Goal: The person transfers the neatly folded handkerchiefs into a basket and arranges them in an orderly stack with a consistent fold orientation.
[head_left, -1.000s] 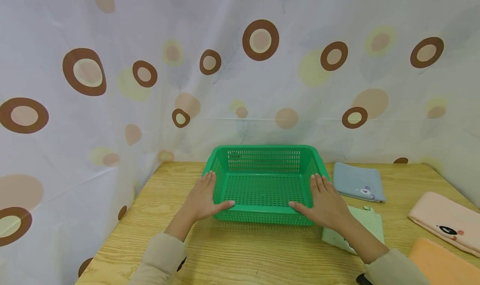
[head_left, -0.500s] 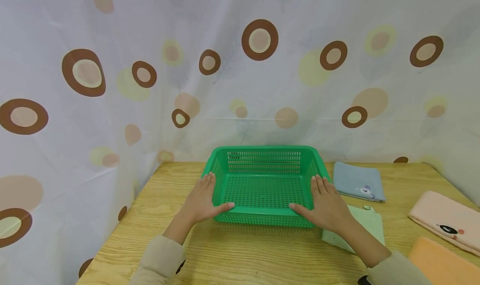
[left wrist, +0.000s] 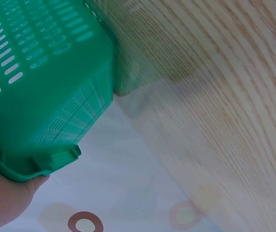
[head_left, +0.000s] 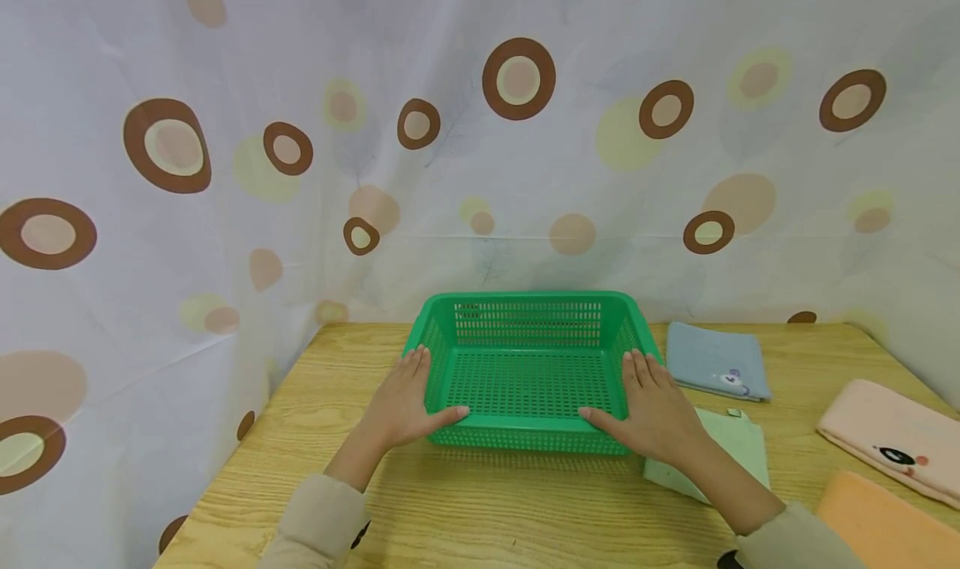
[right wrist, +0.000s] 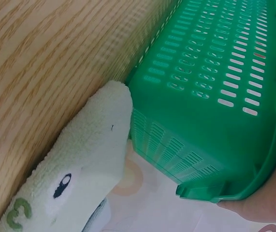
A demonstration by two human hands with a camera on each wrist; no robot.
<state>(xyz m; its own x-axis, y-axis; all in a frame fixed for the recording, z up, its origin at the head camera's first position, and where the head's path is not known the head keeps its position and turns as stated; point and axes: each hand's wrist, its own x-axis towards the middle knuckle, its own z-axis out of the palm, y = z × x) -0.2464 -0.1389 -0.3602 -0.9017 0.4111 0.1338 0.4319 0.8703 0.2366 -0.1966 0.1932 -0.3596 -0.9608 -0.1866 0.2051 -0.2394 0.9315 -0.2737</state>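
Note:
A green plastic basket (head_left: pixel 525 423) with slotted walls and floor stands on the wooden table near the back. On its left front corner rests my left hand (head_left: pixel 401 402), straight fingers along the side rim and thumb over the front rim. My right hand (head_left: pixel 652 406) lies the same way on the right front corner. Beneath the right wrist is a folded pale green towel (head_left: pixel 738 448), partly covered by the forearm; the right wrist view shows its stitched eye and its end beside the basket's wall (right wrist: pixel 191 111). In the left wrist view the basket wall (left wrist: pixel 55 92) fills the upper left.
A folded blue towel (head_left: pixel 720 361) lies right of the basket. Farther right are a pink towel (head_left: pixel 892 440) and an orange towel (head_left: pixel 885 527), both cut off by the frame. A patterned curtain (head_left: pixel 450 177) hangs behind the wooden table (head_left: pixel 480 511).
The basket and both hands on it have shifted very slightly toward me, mostly in the first half second. The towels stay where they were.

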